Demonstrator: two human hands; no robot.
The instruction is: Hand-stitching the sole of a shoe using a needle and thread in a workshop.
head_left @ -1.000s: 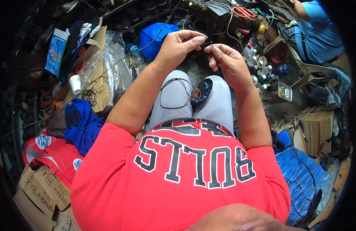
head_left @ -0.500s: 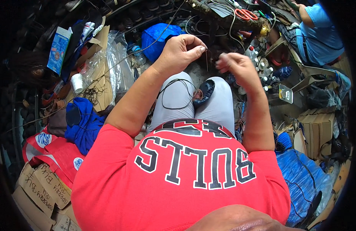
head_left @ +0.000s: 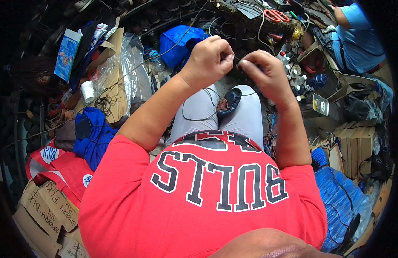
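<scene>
My left hand [head_left: 211, 59] is raised above my knees, its thumb and forefinger pinched on a thin dark thread [head_left: 237, 59]. A short length of thread spans the small gap to my right hand [head_left: 267, 74]. That hand is also closed, fingers bent against the thumb, apparently pinching the thread's other side; its fingertips are partly hidden. More dark cord [head_left: 184, 112] loops over my left thigh. Between my thighs rests a small dark, shoe-like piece [head_left: 230, 103] with a brownish inside; neither hand touches it.
At left are a white cup [head_left: 87, 91], clear plastic on cardboard [head_left: 117, 101] and a blue cloth [head_left: 92, 139]. Orange-handled scissors [head_left: 276, 16] lie ahead; several bottles [head_left: 298, 80] stand at right. A person in light blue [head_left: 358, 43] sits far right. Blue plastic sheeting [head_left: 341, 193] lies near right.
My right hand has moved left and my left hand has turned, so the two are closer together. The thread that hung below my left fingertips now runs between the hands.
</scene>
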